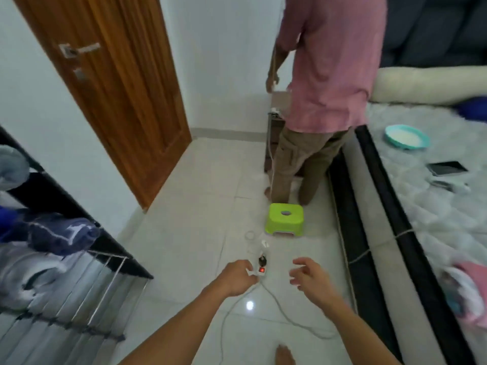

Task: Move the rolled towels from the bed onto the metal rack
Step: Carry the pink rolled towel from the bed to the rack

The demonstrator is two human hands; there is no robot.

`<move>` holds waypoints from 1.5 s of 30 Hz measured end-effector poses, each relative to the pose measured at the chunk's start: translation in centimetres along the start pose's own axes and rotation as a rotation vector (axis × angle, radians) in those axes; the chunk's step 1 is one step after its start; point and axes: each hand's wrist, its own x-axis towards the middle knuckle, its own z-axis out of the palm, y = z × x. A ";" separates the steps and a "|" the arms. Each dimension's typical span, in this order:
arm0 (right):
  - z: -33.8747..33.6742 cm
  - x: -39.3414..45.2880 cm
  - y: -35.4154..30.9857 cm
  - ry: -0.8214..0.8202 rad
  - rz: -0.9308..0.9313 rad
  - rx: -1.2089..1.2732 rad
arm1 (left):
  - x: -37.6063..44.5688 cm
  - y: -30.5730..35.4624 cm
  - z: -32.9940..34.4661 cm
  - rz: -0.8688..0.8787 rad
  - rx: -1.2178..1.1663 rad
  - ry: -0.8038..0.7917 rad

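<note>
Reaching out over the tiled floor (184,180), both bare hands hover above a white power strip (261,268) with a lit red switch. The left hand (237,276) has its fingers loosely curled, its grip holding nothing, just left of the power strip. The right hand (308,276) is to the right of the power strip, fingers spread and relaxed, its grip empty too. A white cable (279,306) trails from the power strip back toward the person. Well left of the power strip stands the metal rack (105,280), with rolled towels (63,233) in blue, grey and white lying on it. Beyond the power strip sits a green plastic stool (286,218). Far right of the power strip runs the bed (434,219); a pink and white bundle of cloth (466,293) lies on its near part, blurred, and a teal plate (407,137) and a dark tablet (446,167) farther up. Past the stool a second person (324,88) in a pink shirt stands facing away, and a wooden door (105,83) lies far left beyond.
</note>
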 end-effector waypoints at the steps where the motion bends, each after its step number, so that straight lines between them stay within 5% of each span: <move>1: -2.3 -1.2 1.6 0.043 0.057 0.044 | 0.3 1.6 1.5 0.030 0.009 -0.043; 13: -19.1 -14.7 15.6 0.596 0.396 0.562 | 1.0 22.2 20.6 0.371 0.243 -0.527; 21: -30.6 -13.1 22.1 0.904 0.410 0.843 | 5.5 33.5 28.1 0.378 0.320 -0.586; 28: -43.5 -3.6 24.9 0.826 0.465 0.925 | 12.3 41.9 34.7 0.344 0.230 -0.501; 35: -51.8 2.4 24.0 0.814 0.555 0.599 | 15.4 47.8 39.9 0.253 0.277 -0.510; 45: -54.6 5.5 26.4 0.569 0.733 0.186 | 17.1 50.5 44.3 0.151 0.330 -0.652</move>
